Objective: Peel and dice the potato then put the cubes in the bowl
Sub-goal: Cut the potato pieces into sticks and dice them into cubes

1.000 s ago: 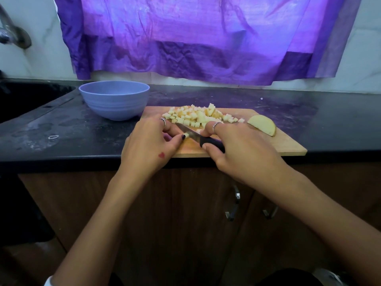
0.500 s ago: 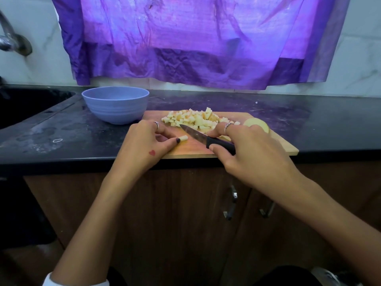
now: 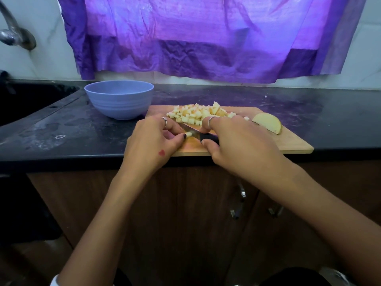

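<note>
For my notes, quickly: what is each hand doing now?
Left hand: fingers pinch a small potato strip on the cutting board.
Right hand: grips the knife, blade across the strip.

L hand [image 3: 153,141] fingers pinched together, R hand [image 3: 237,141] fingers curled, both arms forward.

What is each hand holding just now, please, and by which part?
Right hand grips the knife by its black handle; left hand pinches a potato strip near its end.
</note>
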Tool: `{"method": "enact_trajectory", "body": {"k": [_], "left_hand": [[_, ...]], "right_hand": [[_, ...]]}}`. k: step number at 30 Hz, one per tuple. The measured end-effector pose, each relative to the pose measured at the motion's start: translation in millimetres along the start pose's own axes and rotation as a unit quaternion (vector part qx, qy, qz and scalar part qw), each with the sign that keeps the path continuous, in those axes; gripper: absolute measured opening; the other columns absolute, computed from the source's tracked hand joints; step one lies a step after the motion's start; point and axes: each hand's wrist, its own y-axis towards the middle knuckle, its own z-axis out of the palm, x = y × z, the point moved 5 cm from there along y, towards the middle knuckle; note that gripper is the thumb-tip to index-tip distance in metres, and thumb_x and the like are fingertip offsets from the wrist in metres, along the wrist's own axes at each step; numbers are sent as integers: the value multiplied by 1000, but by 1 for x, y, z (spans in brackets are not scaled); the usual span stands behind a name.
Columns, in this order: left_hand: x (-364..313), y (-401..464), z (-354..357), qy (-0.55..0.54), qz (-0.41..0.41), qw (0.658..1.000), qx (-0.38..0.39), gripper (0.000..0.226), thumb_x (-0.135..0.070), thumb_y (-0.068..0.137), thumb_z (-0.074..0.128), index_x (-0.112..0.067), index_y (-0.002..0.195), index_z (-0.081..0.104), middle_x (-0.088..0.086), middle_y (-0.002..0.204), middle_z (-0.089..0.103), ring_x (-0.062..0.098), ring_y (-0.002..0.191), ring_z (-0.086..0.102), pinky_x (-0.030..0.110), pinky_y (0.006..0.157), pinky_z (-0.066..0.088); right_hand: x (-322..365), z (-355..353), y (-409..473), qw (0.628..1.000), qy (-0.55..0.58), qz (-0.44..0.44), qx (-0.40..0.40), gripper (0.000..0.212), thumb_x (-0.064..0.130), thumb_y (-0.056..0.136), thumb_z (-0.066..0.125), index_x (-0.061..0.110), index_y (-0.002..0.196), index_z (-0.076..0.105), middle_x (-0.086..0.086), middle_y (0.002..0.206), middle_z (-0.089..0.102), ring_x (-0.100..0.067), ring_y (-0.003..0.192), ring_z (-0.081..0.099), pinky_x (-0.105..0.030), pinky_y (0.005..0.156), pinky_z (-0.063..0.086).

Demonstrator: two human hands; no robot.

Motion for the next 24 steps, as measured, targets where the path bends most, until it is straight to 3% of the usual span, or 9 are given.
{"method": "enact_trajectory", "body": {"k": [3, 6, 9, 12, 17, 21, 24], "left_hand": [[-2, -1, 1, 15, -4, 1000, -11, 20, -31, 82, 73, -38, 68, 61, -12, 80, 68, 6, 80, 63, 39, 74, 54], [0, 0, 2, 35, -14, 999, -15, 11, -35, 83, 71, -34, 74, 64, -12, 82, 68, 6, 84, 61, 31, 66, 46], [0, 0, 1, 36, -14, 999, -18, 8, -38, 83, 71, -33, 78, 67, -12, 84, 68, 6, 86, 60, 30, 66, 45], [-2, -2, 1, 46, -13, 999, -13, 5, -37, 85, 69, -31, 85, 69, -13, 86, 67, 5, 86, 59, 28, 65, 41], [-3, -2, 3, 52, 2, 998, -19, 4, -33, 85, 68, -33, 86, 71, -15, 93, 65, 7, 90, 58, 33, 74, 50], [-2, 1, 2, 36, 19, 999, -31, 4, -29, 83, 71, -27, 81, 74, -14, 103, 62, 9, 96, 57, 40, 78, 52], [-2, 0, 2, 38, 15, 999, -30, 7, -30, 83, 71, -28, 77, 71, -13, 100, 61, 9, 90, 58, 38, 74, 51]], "right_hand": [[0, 1, -6, 1000, -7, -10, 6, 25, 37, 97, 46, 33, 122, 51, 5, 87, 49, -16, 79, 47, -29, 61, 36], [-10, -7, -19, 1000, -5, 3, 3, 28, 40, 96, 45, 37, 124, 49, 5, 103, 59, -16, 93, 56, -29, 65, 42], [-19, -16, -21, 1000, -12, 26, -12, 28, 42, 96, 46, 38, 123, 49, 5, 110, 58, -17, 96, 54, -27, 60, 33], [-15, -15, -22, 999, 13, 34, -16, 30, 44, 95, 48, 39, 124, 50, 6, 106, 57, -15, 87, 47, -27, 60, 29], [-8, -12, -24, 999, 31, 24, 2, 27, 44, 95, 45, 38, 121, 50, 6, 100, 59, -15, 85, 51, -28, 55, 32], [0, -10, -15, 1000, 4, 3, 12, 25, 41, 97, 44, 36, 121, 49, 6, 91, 48, -13, 81, 44, -26, 52, 31], [7, -4, -9, 999, -27, -7, 17, 25, 38, 98, 44, 34, 122, 47, 7, 77, 38, -14, 77, 39, -23, 48, 26]]}}
